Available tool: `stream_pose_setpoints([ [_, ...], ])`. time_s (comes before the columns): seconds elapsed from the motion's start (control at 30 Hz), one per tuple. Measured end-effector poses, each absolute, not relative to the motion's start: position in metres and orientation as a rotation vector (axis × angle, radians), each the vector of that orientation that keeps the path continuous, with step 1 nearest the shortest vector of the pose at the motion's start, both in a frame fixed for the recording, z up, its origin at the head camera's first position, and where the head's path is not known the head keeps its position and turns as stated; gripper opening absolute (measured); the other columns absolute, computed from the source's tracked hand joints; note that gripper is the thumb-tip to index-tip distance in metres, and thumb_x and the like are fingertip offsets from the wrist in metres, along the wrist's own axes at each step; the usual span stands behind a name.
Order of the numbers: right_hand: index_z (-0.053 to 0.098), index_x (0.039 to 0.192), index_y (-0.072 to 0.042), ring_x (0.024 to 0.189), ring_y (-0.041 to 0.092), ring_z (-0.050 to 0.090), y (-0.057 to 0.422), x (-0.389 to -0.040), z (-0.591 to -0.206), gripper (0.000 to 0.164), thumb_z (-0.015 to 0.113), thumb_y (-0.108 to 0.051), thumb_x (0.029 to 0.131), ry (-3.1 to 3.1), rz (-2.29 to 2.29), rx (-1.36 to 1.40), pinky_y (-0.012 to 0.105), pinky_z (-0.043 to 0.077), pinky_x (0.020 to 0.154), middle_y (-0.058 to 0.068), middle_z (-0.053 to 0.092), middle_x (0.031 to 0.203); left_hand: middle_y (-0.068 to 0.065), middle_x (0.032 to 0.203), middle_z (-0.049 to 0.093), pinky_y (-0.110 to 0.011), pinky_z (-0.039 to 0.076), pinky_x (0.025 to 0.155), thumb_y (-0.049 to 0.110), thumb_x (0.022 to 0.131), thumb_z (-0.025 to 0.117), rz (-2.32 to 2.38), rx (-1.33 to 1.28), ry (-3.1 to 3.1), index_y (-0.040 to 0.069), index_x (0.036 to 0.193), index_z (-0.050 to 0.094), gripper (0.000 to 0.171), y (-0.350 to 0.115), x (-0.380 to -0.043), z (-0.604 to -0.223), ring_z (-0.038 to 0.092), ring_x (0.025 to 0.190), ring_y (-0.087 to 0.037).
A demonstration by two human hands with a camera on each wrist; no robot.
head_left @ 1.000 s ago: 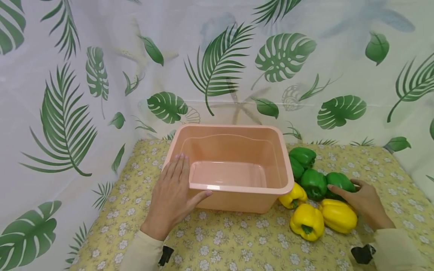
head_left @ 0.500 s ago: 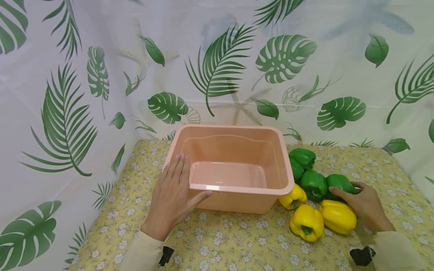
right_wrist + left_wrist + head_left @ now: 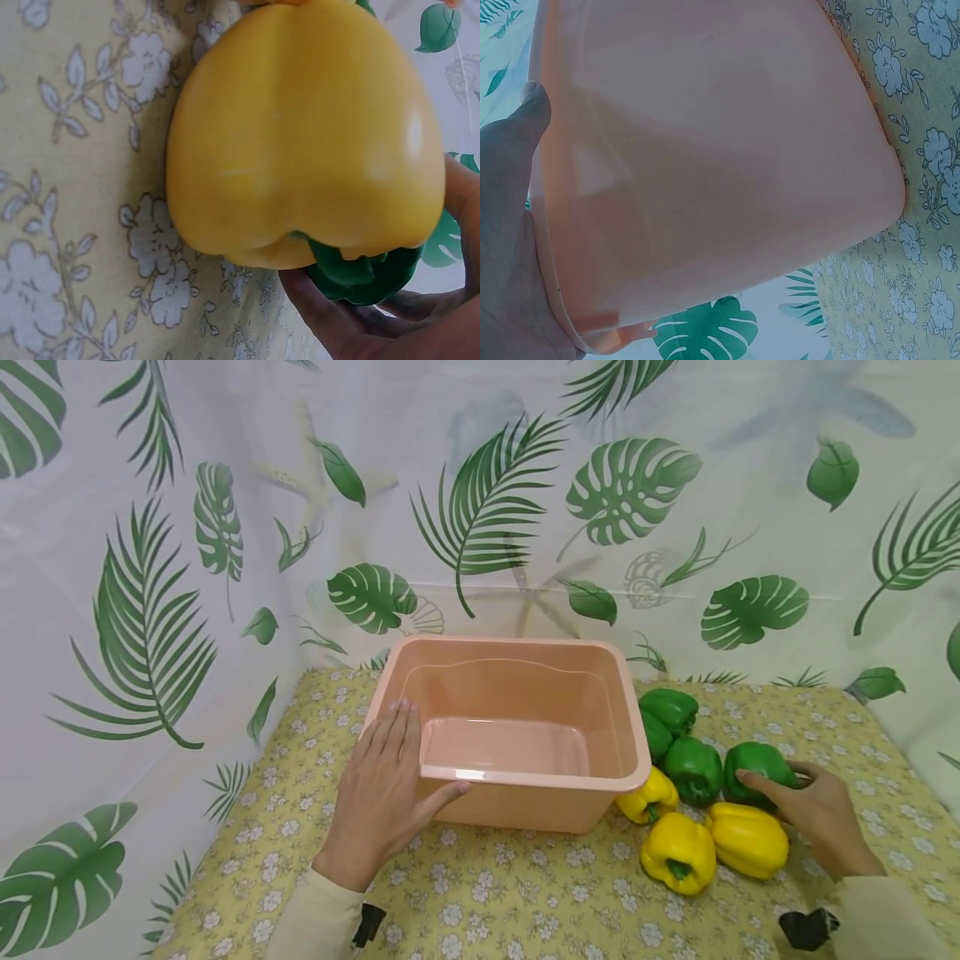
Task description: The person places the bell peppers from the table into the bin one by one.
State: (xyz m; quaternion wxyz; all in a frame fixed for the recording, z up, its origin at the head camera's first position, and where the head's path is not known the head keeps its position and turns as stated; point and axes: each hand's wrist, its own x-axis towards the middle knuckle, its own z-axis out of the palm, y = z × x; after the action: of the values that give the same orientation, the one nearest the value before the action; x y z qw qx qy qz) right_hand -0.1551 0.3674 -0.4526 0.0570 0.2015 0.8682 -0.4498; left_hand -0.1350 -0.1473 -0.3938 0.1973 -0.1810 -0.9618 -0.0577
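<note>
My left hand [image 3: 378, 793] lies with straight fingers over the front left corner of a pink plastic tub [image 3: 517, 802]; its thumb rests along the rim. At the right, my right hand [image 3: 821, 810] grips a green bell pepper [image 3: 759, 766] between thumb and fingers. A yellow bell pepper [image 3: 748, 841] lies just in front of the held one. In the right wrist view this yellow pepper [image 3: 300, 142] hides most of the green one, and fingers [image 3: 322, 307] curl below it. From the left wrist view, the tub's outer wall [image 3: 727, 150] fills the picture.
Between the tub and my right hand sit more green bell peppers [image 3: 693, 768] and two other yellow ones [image 3: 678, 853], some against the tub's right side. A flowered yellow cloth [image 3: 510, 893] covers the table. Leaf-printed white sheeting [image 3: 495, 585] hangs behind and at the left.
The held green pepper has shifted slightly up and right with my right hand, and a narrow gap shows beside its green neighbour. My left hand and the tub stay put.
</note>
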Motion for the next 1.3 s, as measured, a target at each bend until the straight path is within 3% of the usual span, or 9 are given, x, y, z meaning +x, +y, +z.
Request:
stream_pose_setpoints([
  [0.27, 0.007, 0.155, 0.016, 0.107, 0.046, 0.059, 0.364, -0.152, -0.442, 0.112, 0.063, -0.058, 0.094, 2.629, -1.432, 0.640, 0.039, 0.063, 0.072, 0.045, 0.029, 0.142, -0.021, 0.164, 0.021, -0.046, 0.017, 0.126, 0.082, 0.092, 0.032, -0.162, -0.507, -2.715, -0.006, 0.157, 0.023, 0.109, -0.147, -0.135, -0.394, 0.022, 0.152, -0.032],
  [0.43, 0.008, 0.155, 0.015, 0.082, 0.016, 0.063, 0.365, -0.151, -0.436, 0.109, 0.066, -0.054, 0.094, 2.632, -1.490, 0.643, 0.036, 0.064, 0.073, 0.037, 0.038, 0.130, -0.021, 0.164, 0.021, -0.045, 0.017, 0.126, 0.081, 0.093, 0.035, -0.155, -0.510, -2.718, -0.006, 0.158, 0.023, 0.109, -0.146, -0.135, -0.393, 0.023, 0.152, -0.033],
  [0.57, 0.010, 0.155, 0.015, 0.071, 0.003, 0.059, 0.364, -0.151, -0.431, 0.107, 0.066, -0.052, 0.094, 2.658, -1.499, 0.615, 0.032, 0.064, 0.070, 0.034, 0.041, 0.126, -0.020, 0.164, 0.020, -0.045, 0.016, 0.126, 0.081, 0.093, 0.034, -0.158, -0.506, -2.721, -0.005, 0.158, 0.022, 0.109, -0.146, -0.135, -0.394, 0.019, 0.153, -0.031],
  [0.8, 0.010, 0.156, 0.014, 0.069, -0.007, 0.055, 0.355, -0.153, -0.421, 0.105, 0.068, -0.049, 0.095, 2.698, -1.565, 0.583, 0.025, 0.062, 0.065, 0.038, 0.038, 0.135, -0.020, 0.164, 0.022, -0.045, 0.017, 0.126, 0.083, 0.092, 0.027, -0.158, -0.508, -2.704, -0.005, 0.157, 0.024, 0.110, -0.148, -0.135, -0.394, 0.020, 0.153, -0.031],
  [1.0, 0.012, 0.157, 0.012, 0.071, -0.010, 0.054, 0.345, -0.157, -0.410, 0.103, 0.069, -0.046, 0.094, 2.716, -1.628, 0.546, 0.021, 0.061, 0.065, 0.037, 0.035, 0.143, -0.021, 0.163, 0.025, -0.045, 0.019, 0.125, 0.082, 0.092, 0.031, -0.156, -0.515, -2.680, -0.006, 0.157, 0.026, 0.109, -0.148, -0.135, -0.394, 0.027, 0.151, -0.034],
  [1.3, 0.017, 0.159, 0.005, 0.081, -0.010, 0.055, 0.331, -0.158, -0.392, 0.096, 0.072, -0.039, 0.094, 2.739, -1.708, 0.458, 0.018, 0.060, 0.070, 0.013, 0.043, 0.131, -0.021, 0.163, 0.025, -0.045, 0.018, 0.126, 0.080, 0.092, 0.039, -0.151, -0.507, -2.687, -0.006, 0.157, 0.026, 0.109, -0.149, -0.135, -0.394, 0.024, 0.152, -0.032],
])
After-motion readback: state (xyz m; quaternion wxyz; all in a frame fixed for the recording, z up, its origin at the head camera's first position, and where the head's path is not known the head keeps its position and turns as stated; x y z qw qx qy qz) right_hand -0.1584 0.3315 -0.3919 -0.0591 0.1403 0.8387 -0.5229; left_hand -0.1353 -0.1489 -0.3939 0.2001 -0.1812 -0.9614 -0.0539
